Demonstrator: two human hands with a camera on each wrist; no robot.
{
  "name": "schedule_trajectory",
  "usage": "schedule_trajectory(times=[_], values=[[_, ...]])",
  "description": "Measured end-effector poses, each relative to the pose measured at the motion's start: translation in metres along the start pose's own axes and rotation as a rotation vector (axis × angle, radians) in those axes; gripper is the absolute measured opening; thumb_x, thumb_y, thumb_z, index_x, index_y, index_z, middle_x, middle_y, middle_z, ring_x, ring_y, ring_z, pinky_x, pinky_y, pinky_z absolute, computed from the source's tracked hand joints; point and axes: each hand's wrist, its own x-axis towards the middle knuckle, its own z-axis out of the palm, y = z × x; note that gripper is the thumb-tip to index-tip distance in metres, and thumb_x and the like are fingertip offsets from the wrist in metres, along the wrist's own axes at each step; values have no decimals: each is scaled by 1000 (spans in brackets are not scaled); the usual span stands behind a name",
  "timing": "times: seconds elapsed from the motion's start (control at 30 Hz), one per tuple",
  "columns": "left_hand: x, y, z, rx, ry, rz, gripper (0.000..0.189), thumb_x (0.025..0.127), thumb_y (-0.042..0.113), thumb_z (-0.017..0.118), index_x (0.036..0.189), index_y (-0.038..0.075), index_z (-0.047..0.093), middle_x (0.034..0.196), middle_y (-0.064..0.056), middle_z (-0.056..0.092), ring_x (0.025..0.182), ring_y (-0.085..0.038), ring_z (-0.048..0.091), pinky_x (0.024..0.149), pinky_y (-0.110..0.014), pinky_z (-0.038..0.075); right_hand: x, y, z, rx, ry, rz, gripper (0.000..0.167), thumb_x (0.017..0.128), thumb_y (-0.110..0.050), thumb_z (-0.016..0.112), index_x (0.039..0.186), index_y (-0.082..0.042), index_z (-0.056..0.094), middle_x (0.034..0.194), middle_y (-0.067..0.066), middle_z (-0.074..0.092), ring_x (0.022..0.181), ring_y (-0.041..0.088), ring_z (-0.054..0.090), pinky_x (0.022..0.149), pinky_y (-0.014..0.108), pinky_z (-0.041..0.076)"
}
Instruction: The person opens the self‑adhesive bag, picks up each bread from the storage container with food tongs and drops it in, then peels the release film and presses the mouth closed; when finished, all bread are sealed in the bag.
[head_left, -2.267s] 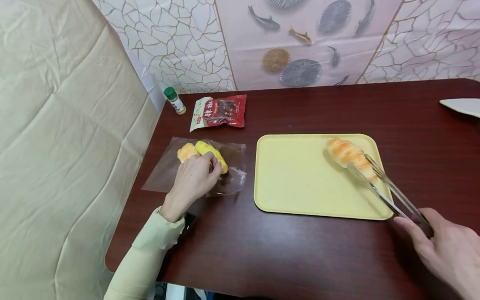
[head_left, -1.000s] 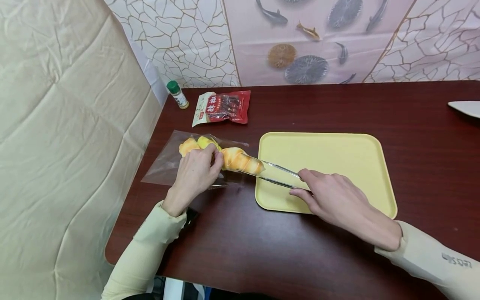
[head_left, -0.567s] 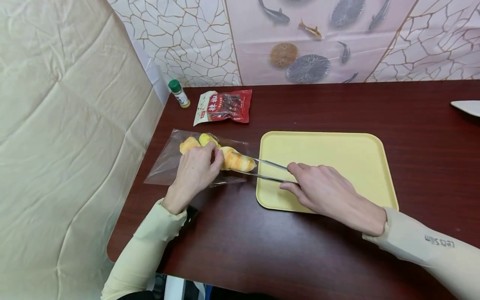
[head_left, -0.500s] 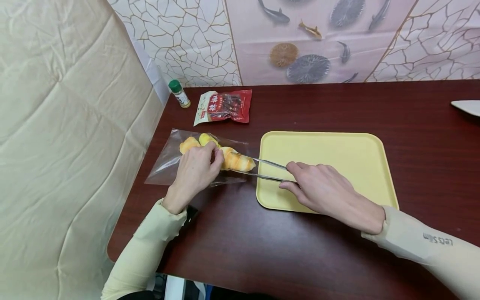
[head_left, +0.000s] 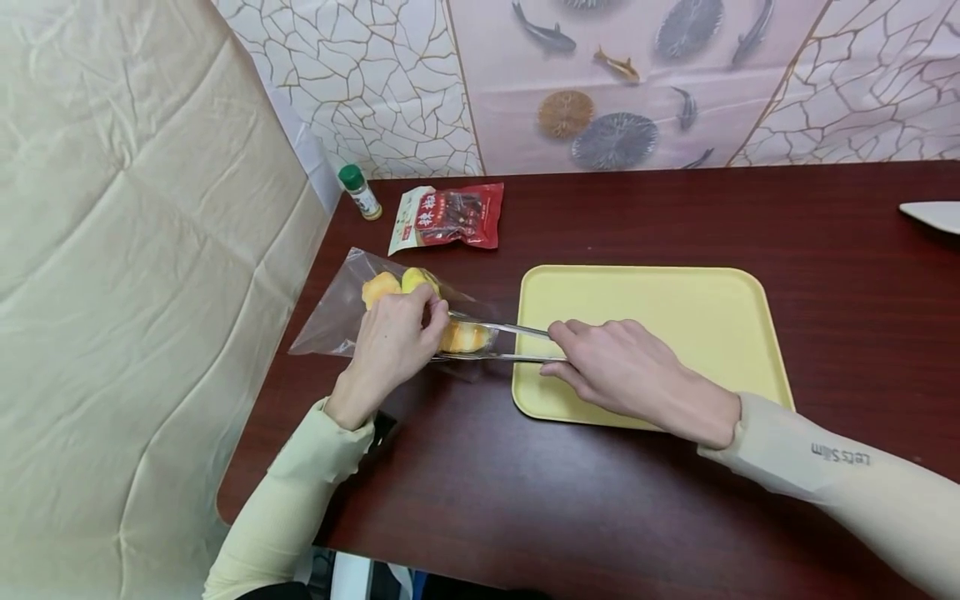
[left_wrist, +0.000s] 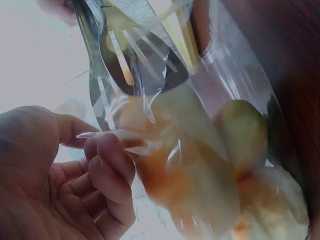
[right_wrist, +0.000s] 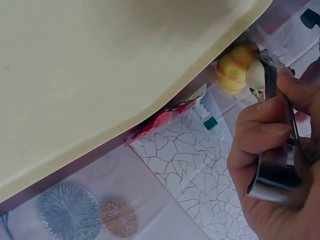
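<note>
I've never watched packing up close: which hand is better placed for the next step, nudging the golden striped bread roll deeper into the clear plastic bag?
Probably the right hand: it holds the silver metal tongs, whose arms lie either side of the roll. The left hand pinches the bag.

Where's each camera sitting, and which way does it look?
Head: on the person's head, facing forward and down at the yellow tray and clear bag; the left hand, right hand and sleeves show.
Left wrist: on that wrist, facing bread seen through the bag; the left hand shows.
Right wrist: on that wrist, facing the tongs, tray and patterned wall; the right hand shows.
Head and right wrist both show the tray and green-capped bottle.
</note>
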Motion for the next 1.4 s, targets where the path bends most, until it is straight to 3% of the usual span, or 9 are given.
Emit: schedule_trajectory(times=[0.17,0.33,0.5,0.67,0.87,1.0,1.2,1.4], values=[[-1,-2,0,-9,-6,-15,23,103,18,63,81,11,62,61,-5,58,58,-26,57,51,-39,41,11,3,3,10,-25,-11,33,101,-38,78,98,-9,62,74,0,57,50,15,44,50,37,45],[0,-4,0,-24,-10,-22,24,102,16,61,79,11,61,62,-4,58,59,-25,56,53,-38,42,15,9,2,115,-130,79,36,100,-42,79,101,-10,63,73,-3,56,54,16,46,54,36,42],[1,-6,1,-45,-23,-22,25,103,15,60,79,10,60,62,-4,57,58,-24,55,54,-35,41,10,15,-3,216,-201,162,41,98,-43,80,114,-8,69,72,-3,61,58,13,50,58,35,43],[1,-6,2,-48,-33,-25,26,104,15,59,79,10,59,62,-3,57,58,-23,55,54,-34,40,2,25,-8,353,-249,188,32,102,-40,76,98,-10,65,63,-4,49,58,12,44,59,32,38],[1,-4,2,-47,-38,-28,26,105,15,59,79,10,60,62,-4,57,58,-24,55,54,-34,40,3,33,-3,472,-339,184,33,106,-37,68,83,-15,61,65,-6,44,60,10,41,62,28,38],[1,-3,1,-48,-44,-43,26,105,16,60,80,10,60,63,-4,58,58,-24,56,54,-34,42,3,35,-3,561,-378,205,33,107,-36,66,84,-13,65,62,-7,44,56,10,41,57,27,36],[0,-1,-3,-22,-14,-47,24,103,16,61,80,11,62,62,-4,58,60,-28,60,57,-41,47,1,31,-10,718,-428,302,33,108,-34,64,89,-8,65,57,-5,47,49,11,44,49,28,37],[0,2,-4,-87,-21,-48,22,102,16,63,81,10,64,61,-4,59,61,-24,56,58,-35,43,8,21,-10,790,-422,365,38,108,-34,64,83,-5,60,58,-3,48,49,13,46,51,29,38]])
